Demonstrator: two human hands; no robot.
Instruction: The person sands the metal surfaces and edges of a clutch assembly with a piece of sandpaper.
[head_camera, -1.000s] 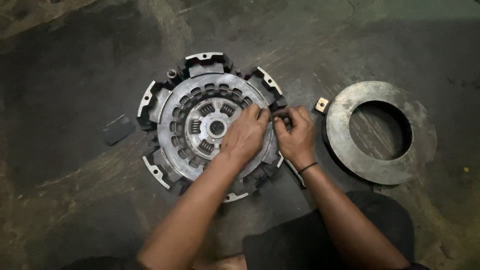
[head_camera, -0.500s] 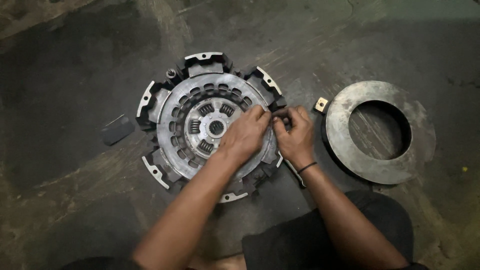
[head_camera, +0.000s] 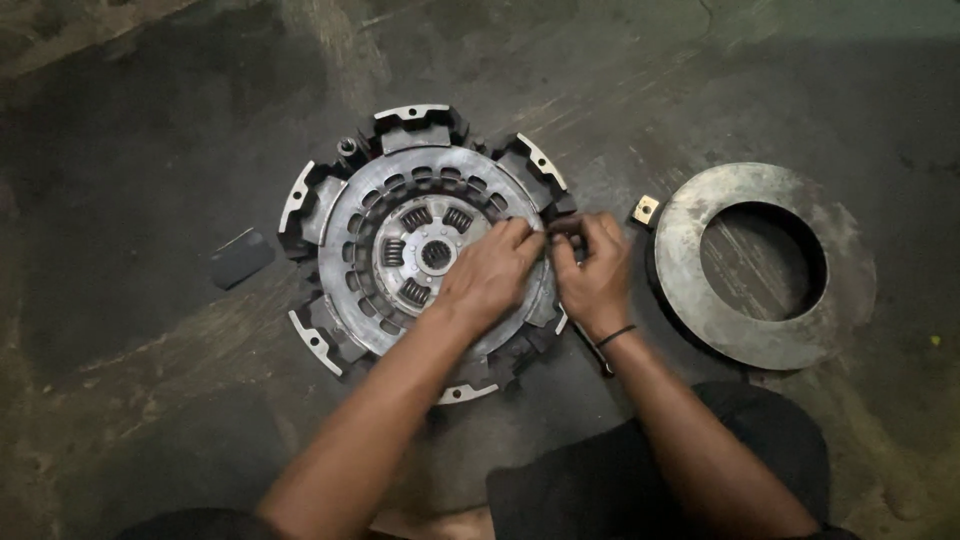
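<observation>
Left hand resting on clutch disc, right hand beside it at rim, fingers pinched, perhaps gripping something small

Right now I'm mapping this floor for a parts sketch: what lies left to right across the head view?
Dark flat plate → clutch disc assembly → left hand → right hand → small tan block → flat metal ring.

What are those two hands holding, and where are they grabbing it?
Both hands, left hand and right hand, pinch something small and dark at the right edge of the round clutch disc. What it is cannot be told.
</observation>
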